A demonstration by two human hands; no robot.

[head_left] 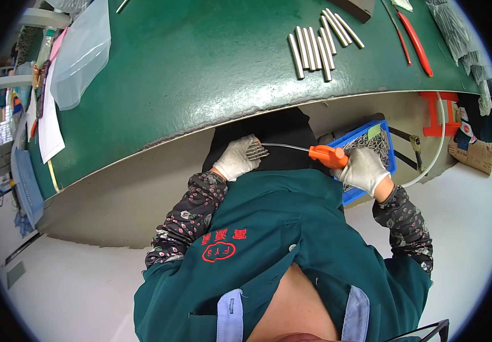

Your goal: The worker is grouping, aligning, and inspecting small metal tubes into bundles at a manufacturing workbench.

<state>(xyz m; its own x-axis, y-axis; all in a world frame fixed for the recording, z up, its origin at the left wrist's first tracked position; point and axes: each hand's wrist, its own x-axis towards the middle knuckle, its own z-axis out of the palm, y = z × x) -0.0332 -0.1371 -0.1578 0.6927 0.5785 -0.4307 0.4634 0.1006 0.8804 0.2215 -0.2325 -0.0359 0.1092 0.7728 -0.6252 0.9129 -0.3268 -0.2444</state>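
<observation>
A row of small metal pins [257,151] lies pinched in the gloved left hand [238,159] above the person's lap [274,128], apparently lined up to face the slim nozzle [286,146] of an orange air gun [328,155]. The gloved right hand [363,169] wraps the gun's grip, beside a blue bin [390,145] of metal pieces [378,142], probably kept there for easy reach. Ahead, steel rods [308,48] rest on the green worktop [189,74].

orange air gun [327,155] | nozzle [286,146] leftward | metal pins [257,151] | bunched near tip
</observation>
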